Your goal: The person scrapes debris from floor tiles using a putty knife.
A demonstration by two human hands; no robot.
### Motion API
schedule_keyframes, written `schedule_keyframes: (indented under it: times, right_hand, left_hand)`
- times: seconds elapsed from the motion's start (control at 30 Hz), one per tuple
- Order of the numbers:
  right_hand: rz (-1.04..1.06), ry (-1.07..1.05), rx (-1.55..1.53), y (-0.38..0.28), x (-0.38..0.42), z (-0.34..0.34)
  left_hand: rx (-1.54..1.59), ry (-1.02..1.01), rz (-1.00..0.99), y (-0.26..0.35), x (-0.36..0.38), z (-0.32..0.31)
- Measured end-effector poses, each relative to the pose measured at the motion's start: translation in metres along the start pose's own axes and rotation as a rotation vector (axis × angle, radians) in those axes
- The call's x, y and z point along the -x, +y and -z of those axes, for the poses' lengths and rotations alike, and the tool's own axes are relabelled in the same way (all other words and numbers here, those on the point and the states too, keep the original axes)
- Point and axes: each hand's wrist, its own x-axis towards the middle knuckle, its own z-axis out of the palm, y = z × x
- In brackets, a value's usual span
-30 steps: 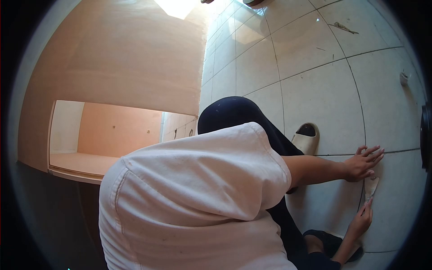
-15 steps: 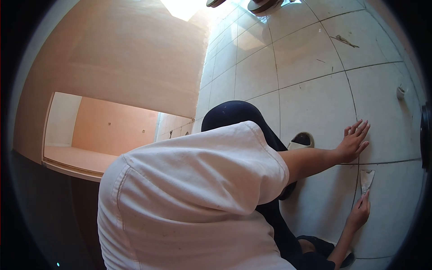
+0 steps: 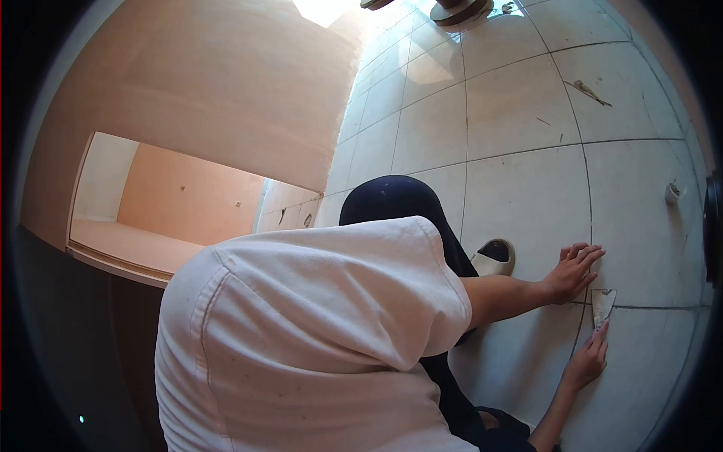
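Note:
My right hand (image 3: 586, 365) grips a scraper (image 3: 602, 307), a putty knife with a flat blade that widens toward its edge. Its handle is mostly hidden in my fingers. The pale, smudged blade lies low over the tiled floor (image 3: 527, 196), overlapping a dark grout line. Just beyond the blade, my left hand (image 3: 574, 275) rests at the floor, fingers spread and slightly bent, holding nothing. A white sleeve (image 3: 392, 294) covers my left upper arm, and my dark-clad knee (image 3: 395, 200) is bent beside it.
A light slipper (image 3: 495, 258) is on the floor near my arm. Debris (image 3: 587, 93) lies farther off, and a small white cylindrical object (image 3: 672, 193) stands toward the wall. A wooden panel with a rectangular opening (image 3: 181, 196) is to one side. Round-based objects (image 3: 459, 9) show at the top.
The scraper has moved across the floor, so its blade now overlaps the grout line beside my left hand. My left fingers are more bent. The whole view has shifted slightly.

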Motion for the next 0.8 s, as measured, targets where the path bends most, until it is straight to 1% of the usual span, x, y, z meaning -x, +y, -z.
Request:
schedule_keyframes:
  times: [0.03,0.13,0.23,0.3,0.33,0.37,0.4,0.43,0.47,0.5,0.53,0.6,0.73,0.8]
  right_hand:
    - [0.008,0.005,-0.003,-0.001,-0.004,0.0]
    - [-0.002,-0.034,0.03,-0.008,-0.014,0.009]
    - [-0.006,-0.05,-0.019,-0.018,-0.04,0.007]
    - [-0.041,-0.104,-0.061,-0.026,-0.051,0.013]
    - [-0.028,-0.114,-0.069,-0.022,-0.067,-0.003]
    - [0.004,-0.075,-0.102,-0.019,-0.079,-0.014]
    - [0.038,-0.058,-0.145,-0.013,-0.106,-0.044]
    - [0.051,-0.062,-0.143,-0.024,-0.105,-0.031]
    - [0.012,-0.12,-0.112,-0.034,-0.111,-0.018]
    - [-0.027,-0.176,-0.078,-0.043,-0.117,-0.009]
    - [-0.015,-0.183,-0.074,-0.049,-0.124,-0.005]
    - [-0.026,-0.205,-0.023,-0.056,-0.143,-0.01]
    - [0.029,-0.216,0.011,-0.063,-0.177,-0.024]
    - [0.053,-0.18,0.035,-0.065,-0.193,-0.028]
  left_hand:
    - [-0.004,0.009,-0.001,0.0,0.005,0.001]
    - [-0.064,0.055,0.08,0.002,0.02,0.01]
    - [-0.11,0.115,0.148,-0.008,0.019,0.011]
    - [-0.111,0.119,0.163,-0.009,0.019,0.014]
    - [-0.132,0.105,0.167,-0.021,0.012,0.002]
    - [-0.15,0.092,0.172,-0.03,0.008,-0.006]
    - [-0.165,0.092,0.208,-0.054,-0.008,-0.024]
    - [-0.178,0.104,0.176,-0.05,0.0,-0.021]
    - [-0.191,0.115,0.148,-0.049,0.005,-0.021]
    - [-0.189,0.123,0.162,-0.049,0.008,-0.021]
    - [-0.198,0.119,0.148,-0.048,0.01,-0.02]
    - [-0.212,0.113,0.138,-0.054,0.008,-0.025]
    - [-0.191,0.115,0.149,-0.061,0.007,-0.027]
    - [-0.182,0.132,0.119,-0.062,0.007,-0.028]
